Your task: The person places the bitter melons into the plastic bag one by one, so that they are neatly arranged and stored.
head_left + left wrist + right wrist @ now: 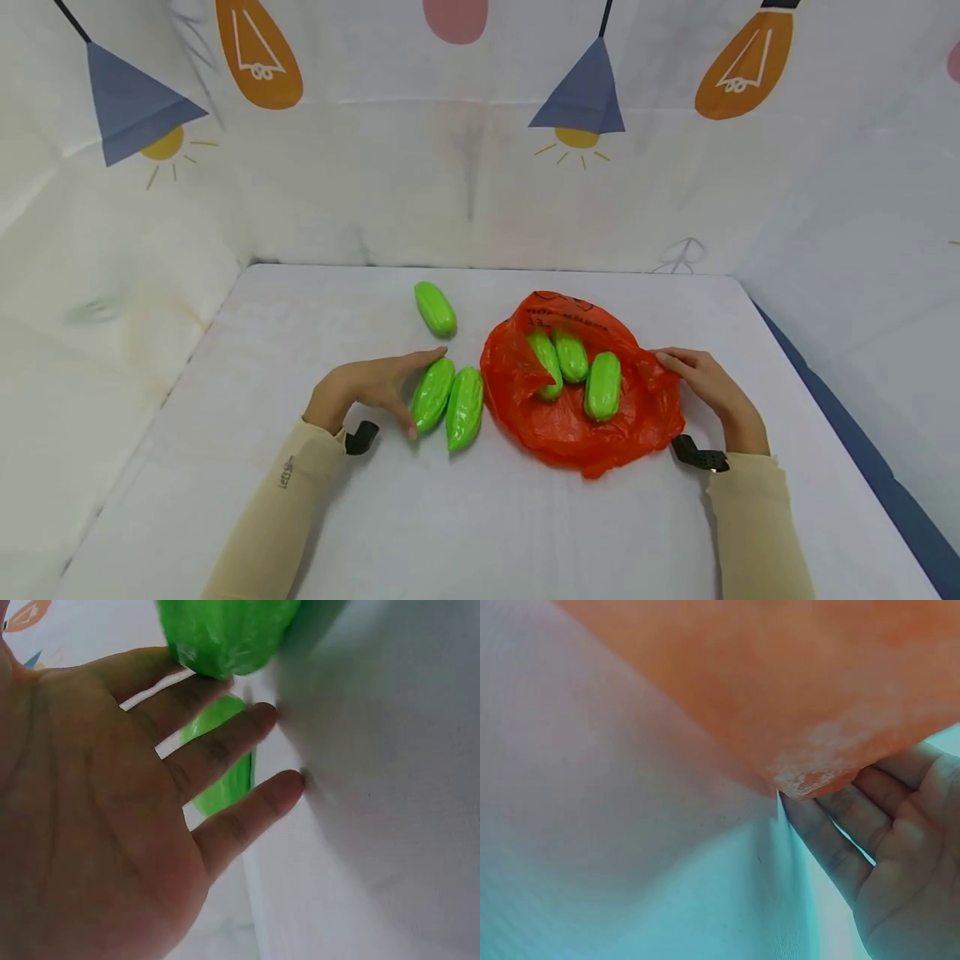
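In the head view, my left hand (378,385) spreads its thumb and fingers around the left one of two shiny green cucumber-shaped vegetables (432,396). The left wrist view shows those fingers nearly straight, with a green vegetable (229,634) close to the fingertips. Just right of it lies another green vegetable (465,408). A third green vegetable (436,309) lies farther back. My right hand (708,383) pinches the right edge of a red plastic bag (555,442), its fingers behind the plastic. Inside the bag's open mouth sit three green vegetables (602,387).
The white table (450,533) meets a white cloth backdrop (420,192) printed with lamps and bulbs. A dark blue strip (847,442) runs beyond the table's right edge. Small black cameras (362,437) are strapped to both wrists.
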A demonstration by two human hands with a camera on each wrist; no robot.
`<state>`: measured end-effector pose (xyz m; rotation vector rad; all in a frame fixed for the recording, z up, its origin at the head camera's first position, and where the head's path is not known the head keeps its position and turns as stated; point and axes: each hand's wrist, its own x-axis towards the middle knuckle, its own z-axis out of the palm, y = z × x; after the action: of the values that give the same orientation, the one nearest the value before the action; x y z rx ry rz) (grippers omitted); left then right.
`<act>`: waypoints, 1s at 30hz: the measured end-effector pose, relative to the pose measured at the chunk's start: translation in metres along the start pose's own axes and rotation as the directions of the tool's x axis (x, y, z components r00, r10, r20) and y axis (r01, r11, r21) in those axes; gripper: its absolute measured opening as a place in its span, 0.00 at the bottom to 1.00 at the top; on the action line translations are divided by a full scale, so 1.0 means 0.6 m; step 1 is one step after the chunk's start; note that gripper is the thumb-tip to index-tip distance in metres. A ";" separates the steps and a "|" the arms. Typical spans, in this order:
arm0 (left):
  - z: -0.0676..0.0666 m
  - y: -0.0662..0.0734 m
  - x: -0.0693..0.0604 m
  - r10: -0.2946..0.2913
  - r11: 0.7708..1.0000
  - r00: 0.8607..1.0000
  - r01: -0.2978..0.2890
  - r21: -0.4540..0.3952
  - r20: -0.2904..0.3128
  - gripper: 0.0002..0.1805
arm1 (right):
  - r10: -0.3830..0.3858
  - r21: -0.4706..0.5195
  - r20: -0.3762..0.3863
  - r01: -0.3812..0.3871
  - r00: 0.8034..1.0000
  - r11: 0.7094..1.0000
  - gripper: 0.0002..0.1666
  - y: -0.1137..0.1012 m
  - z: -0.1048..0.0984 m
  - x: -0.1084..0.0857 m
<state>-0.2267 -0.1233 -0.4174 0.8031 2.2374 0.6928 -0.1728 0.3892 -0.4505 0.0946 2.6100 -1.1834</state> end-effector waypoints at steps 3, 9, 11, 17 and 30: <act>0.002 0.001 0.002 -0.001 1.000 1.000 0.001 0.002 0.006 0.71 | 0.006 -0.001 0.001 -0.006 1.000 1.000 0.37 0.001 -0.001 0.001; 0.000 -0.004 0.005 0.046 0.999 0.998 -0.046 0.017 -0.030 0.72 | 0.006 -0.004 -0.001 -0.006 1.000 1.000 0.38 0.001 -0.001 0.000; -0.001 -0.008 0.006 0.077 0.997 0.996 -0.076 0.021 -0.051 0.73 | 0.003 0.001 0.000 -0.003 1.000 1.000 0.38 0.000 -0.001 -0.001; 0.000 -0.016 0.009 0.124 0.992 0.988 -0.124 0.014 -0.089 0.76 | -0.007 0.002 0.005 0.007 1.000 1.000 0.38 -0.004 -0.001 -0.004; -0.001 -0.020 0.011 0.114 0.993 0.989 -0.112 0.034 -0.096 0.72 | -0.016 -0.004 0.008 0.016 1.000 1.000 0.38 -0.006 -0.001 -0.005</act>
<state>-0.2353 -0.1271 -0.4276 0.9345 2.3078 0.7697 -0.1707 0.3872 -0.4466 0.0679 2.6111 -1.1819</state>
